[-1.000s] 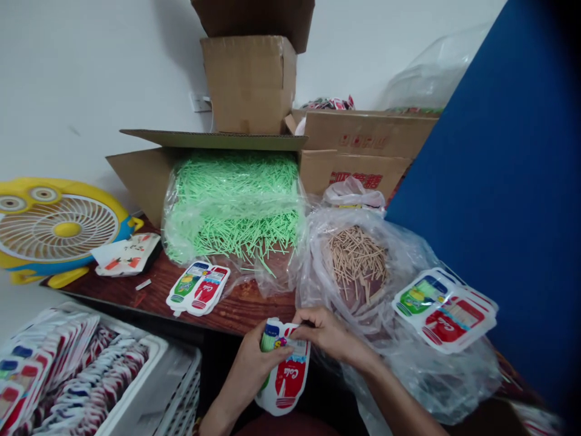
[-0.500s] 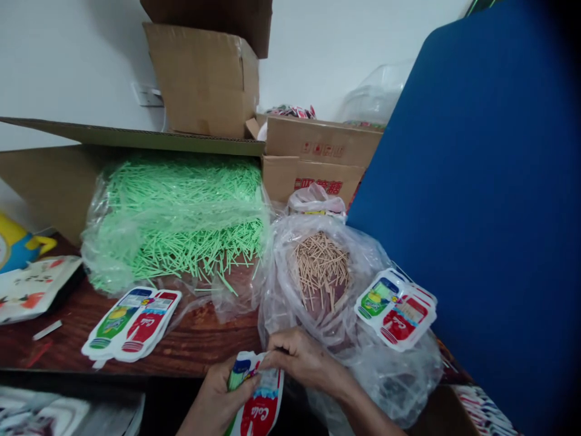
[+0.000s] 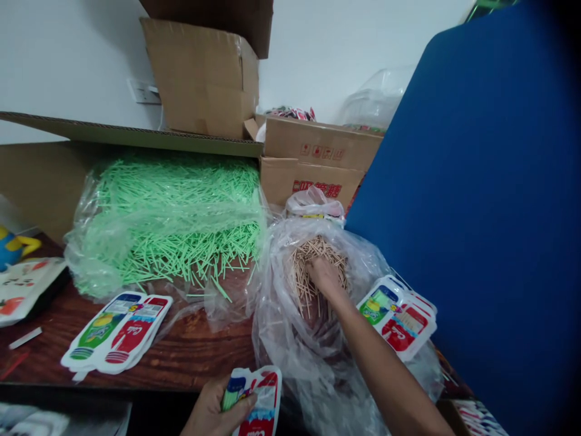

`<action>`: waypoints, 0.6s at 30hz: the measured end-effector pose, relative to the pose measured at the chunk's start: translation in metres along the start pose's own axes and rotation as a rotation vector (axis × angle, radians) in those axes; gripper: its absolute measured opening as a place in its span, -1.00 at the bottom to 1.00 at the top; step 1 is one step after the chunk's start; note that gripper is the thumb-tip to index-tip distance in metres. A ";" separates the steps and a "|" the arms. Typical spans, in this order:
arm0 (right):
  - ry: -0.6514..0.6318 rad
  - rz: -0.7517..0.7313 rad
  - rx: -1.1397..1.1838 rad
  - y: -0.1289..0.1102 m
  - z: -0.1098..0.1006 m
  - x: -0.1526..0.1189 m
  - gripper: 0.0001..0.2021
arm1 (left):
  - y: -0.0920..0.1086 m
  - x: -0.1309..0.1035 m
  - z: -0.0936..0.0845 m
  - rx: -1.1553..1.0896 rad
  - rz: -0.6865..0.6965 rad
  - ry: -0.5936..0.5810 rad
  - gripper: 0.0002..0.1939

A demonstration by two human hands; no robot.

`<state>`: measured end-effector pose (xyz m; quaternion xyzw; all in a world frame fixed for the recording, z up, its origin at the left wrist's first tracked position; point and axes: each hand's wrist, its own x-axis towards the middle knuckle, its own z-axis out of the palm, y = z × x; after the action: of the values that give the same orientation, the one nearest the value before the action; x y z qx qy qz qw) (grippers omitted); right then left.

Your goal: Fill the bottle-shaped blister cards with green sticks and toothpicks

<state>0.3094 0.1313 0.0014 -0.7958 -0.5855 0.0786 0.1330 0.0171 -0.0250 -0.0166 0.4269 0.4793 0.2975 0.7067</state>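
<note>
My left hand (image 3: 220, 412) is closed on a bottle-shaped packet (image 3: 265, 399) with a red Cola half and a green half, held at the table's front edge. My right hand (image 3: 323, 275) reaches into a pile of light-brown sticks (image 3: 302, 290) lying in an open clear plastic bag (image 3: 281, 327). Its fingers are curled down among the sticks, and the fingertips are hidden. To the right, partly behind my right forearm, a stack of similar packets (image 3: 403, 327) rests on the bag. Another stack of packets (image 3: 115, 333) lies on the table at left.
Green sticks (image 3: 181, 200) fill a large plastic bag at the back left, before an open carton (image 3: 36, 175). More cardboard boxes (image 3: 318, 145) stand behind. A blue panel (image 3: 467, 200) borders the right side. A printed pouch (image 3: 27, 281) lies at far left.
My right hand has left the packet and moved up and forward into the brown sticks. My left hand still holds the packet, slightly lower. The view has shifted slightly.
</note>
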 end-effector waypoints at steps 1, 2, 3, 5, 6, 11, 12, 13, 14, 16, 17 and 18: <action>-0.004 0.030 -0.052 -0.004 0.003 0.005 -0.71 | 0.001 -0.001 -0.001 -0.017 -0.008 0.017 -0.62; -0.012 0.056 -0.098 -0.008 0.006 0.009 -0.72 | 0.001 -0.001 -0.002 -0.030 -0.018 0.024 -0.62; -0.023 0.078 -0.139 -0.012 0.009 0.013 -0.73 | 0.001 -0.001 -0.004 -0.037 -0.029 0.022 -0.62; -0.047 0.117 -0.209 -0.020 0.015 0.017 -0.75 | 0.000 0.000 -0.007 -0.043 -0.025 0.021 -0.60; -0.060 0.134 -0.238 -0.024 0.017 0.019 -0.77 | -0.001 0.001 -0.008 -0.046 -0.019 0.023 -0.60; -0.117 0.145 -0.295 -0.033 0.021 0.021 -0.67 | -0.008 0.003 -0.015 -0.090 0.018 0.026 -0.59; -0.135 0.134 -0.280 -0.033 0.019 0.021 -0.67 | -0.009 0.002 -0.016 -0.091 0.022 0.021 -0.59; -0.157 0.123 -0.255 -0.032 0.017 0.022 -0.67 | -0.009 0.001 -0.018 -0.089 0.025 0.021 -0.60; -0.180 0.108 -0.221 -0.029 0.015 0.023 -0.67 | -0.008 0.000 -0.020 -0.085 0.028 0.023 -0.60; -0.219 0.068 -0.128 -0.021 0.009 0.024 -0.69 | -0.006 -0.003 -0.023 -0.077 0.044 0.045 -0.61; -0.231 0.043 -0.070 -0.016 0.007 0.024 -0.69 | -0.005 -0.003 -0.024 -0.074 0.051 0.059 -0.61; -0.236 0.014 -0.007 -0.011 0.006 0.022 -0.70 | -0.004 -0.004 -0.024 -0.071 0.054 0.068 -0.61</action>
<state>0.3050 0.1563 -0.0001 -0.7855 -0.5918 0.1709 0.0598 -0.0064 -0.0222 -0.0226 0.4039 0.4805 0.3478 0.6965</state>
